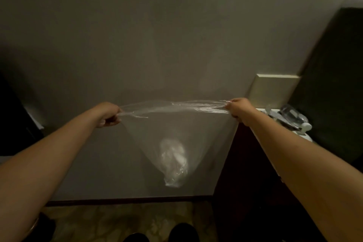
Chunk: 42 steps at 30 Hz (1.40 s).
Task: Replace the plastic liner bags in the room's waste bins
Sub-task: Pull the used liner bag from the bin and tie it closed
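A clear plastic liner bag (pixel 172 133) hangs in front of a plain wall, stretched wide at its top edge and narrowing to a point below. Crumpled white waste (pixel 173 158) sits in its bottom tip. My left hand (pixel 109 114) grips the bag's left top corner. My right hand (pixel 238 109) grips the right top corner, at about the same height. Both arms reach forward. No waste bin is in view.
A dark wooden cabinet (pixel 255 182) stands at the right, with a clear plastic bottle (pixel 292 117) and small items on its top. A pale panel (pixel 273 90) leans on the wall behind it. Dark furniture (pixel 13 124) is at the left. Patterned floor (pixel 121 220) and my shoes lie below.
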Each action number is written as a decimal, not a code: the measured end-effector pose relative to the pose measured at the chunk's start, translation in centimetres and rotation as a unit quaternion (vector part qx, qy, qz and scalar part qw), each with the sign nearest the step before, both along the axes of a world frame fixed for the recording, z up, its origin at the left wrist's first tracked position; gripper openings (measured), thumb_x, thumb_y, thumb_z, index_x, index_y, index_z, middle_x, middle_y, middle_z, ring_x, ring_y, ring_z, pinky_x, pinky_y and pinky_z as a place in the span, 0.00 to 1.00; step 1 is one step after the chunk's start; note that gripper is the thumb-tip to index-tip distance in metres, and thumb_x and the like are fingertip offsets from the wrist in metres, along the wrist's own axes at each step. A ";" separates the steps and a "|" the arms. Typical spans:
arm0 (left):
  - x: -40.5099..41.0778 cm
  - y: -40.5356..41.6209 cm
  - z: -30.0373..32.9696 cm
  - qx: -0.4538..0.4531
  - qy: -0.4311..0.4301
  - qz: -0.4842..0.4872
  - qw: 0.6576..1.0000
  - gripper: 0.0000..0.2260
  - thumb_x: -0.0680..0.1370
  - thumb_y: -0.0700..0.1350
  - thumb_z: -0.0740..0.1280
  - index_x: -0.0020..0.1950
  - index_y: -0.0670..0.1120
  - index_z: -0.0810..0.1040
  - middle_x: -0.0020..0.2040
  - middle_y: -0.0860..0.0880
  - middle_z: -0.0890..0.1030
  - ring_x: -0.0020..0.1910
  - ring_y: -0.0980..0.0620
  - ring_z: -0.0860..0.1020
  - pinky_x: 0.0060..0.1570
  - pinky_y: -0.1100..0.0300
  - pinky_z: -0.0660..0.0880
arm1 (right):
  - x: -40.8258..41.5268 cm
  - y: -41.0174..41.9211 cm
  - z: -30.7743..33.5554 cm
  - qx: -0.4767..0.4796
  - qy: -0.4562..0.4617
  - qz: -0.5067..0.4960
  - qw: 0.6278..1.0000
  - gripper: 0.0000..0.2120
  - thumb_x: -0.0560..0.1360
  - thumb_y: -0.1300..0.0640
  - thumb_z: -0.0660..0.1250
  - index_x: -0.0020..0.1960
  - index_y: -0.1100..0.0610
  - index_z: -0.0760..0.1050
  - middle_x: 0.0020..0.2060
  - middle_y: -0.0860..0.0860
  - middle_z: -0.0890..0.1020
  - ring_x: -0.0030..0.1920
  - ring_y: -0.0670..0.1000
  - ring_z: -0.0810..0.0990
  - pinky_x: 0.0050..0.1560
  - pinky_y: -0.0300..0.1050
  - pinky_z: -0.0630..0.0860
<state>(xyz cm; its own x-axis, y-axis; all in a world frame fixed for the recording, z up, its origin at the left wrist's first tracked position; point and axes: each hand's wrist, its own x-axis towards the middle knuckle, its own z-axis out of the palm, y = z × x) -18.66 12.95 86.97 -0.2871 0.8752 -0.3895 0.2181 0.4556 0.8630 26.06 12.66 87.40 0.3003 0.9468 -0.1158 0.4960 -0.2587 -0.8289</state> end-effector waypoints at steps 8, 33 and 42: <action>1.4 1.2 2.9 -0.029 -0.084 -0.006 0.996 0.14 0.83 0.36 0.56 0.47 0.44 0.80 0.32 0.49 0.64 0.29 0.58 0.64 0.21 0.63 0.77 | -0.1 0.5 2.2 -0.223 -0.325 0.070 0.916 0.19 0.70 0.61 0.65 0.21 0.58 0.78 0.21 0.51 0.79 0.34 0.53 0.82 0.41 0.42 0.75; 13.0 -1.7 11.3 0.168 -0.031 -0.301 0.938 0.11 0.75 0.34 0.66 0.50 0.42 0.86 0.47 0.43 0.85 0.42 0.52 0.80 0.50 0.58 0.76 | -15.4 -1.9 7.1 0.075 0.044 0.363 0.928 0.13 0.73 0.54 0.76 0.56 0.54 0.82 0.46 0.50 0.87 0.46 0.43 0.83 0.49 0.37 0.77; 8.2 -1.4 7.6 0.245 -0.146 -0.214 0.934 0.20 0.80 0.46 0.69 0.71 0.50 0.72 0.64 0.51 0.78 0.64 0.52 0.75 0.61 0.53 0.73 | -16.3 -2.4 10.0 0.089 0.066 0.261 0.959 0.14 0.76 0.60 0.61 0.32 0.55 0.67 0.23 0.47 0.67 0.23 0.45 0.62 0.25 0.39 0.61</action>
